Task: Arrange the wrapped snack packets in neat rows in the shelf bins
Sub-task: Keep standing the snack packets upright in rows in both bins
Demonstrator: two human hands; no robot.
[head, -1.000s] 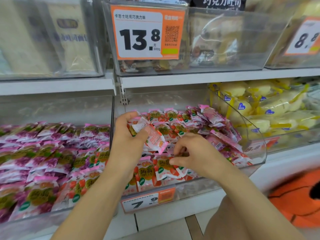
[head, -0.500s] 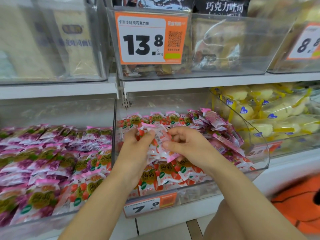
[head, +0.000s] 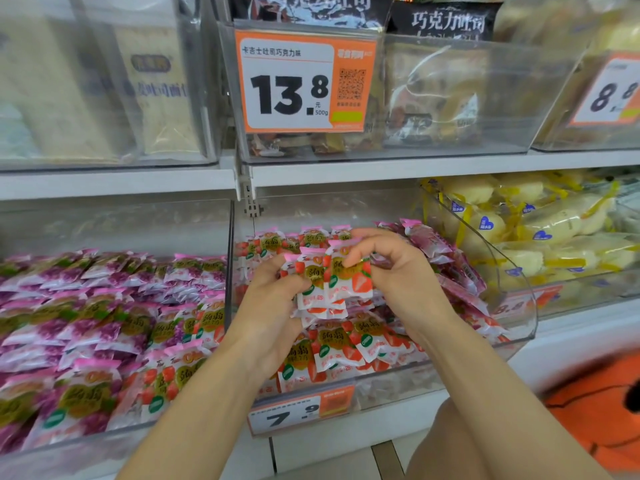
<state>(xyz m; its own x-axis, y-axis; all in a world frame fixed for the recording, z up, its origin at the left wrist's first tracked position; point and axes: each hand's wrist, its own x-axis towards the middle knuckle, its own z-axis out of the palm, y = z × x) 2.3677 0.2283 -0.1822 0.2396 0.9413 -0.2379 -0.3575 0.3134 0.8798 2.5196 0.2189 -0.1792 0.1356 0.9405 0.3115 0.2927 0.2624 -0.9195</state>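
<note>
The left hand [head: 266,306] and right hand [head: 401,275] pinch a small stack of packets [head: 332,282] between curled fingers above the bin [head: 502,289]; best to square its edges, labels forward, before lowering it into the row just below the fingers.

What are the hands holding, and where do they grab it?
A bunch of strawberry snack packets: the left hand grips its left side, the right hand pinches its upper right edge.

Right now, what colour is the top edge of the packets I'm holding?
Pink; the packets show best in head view.
</note>
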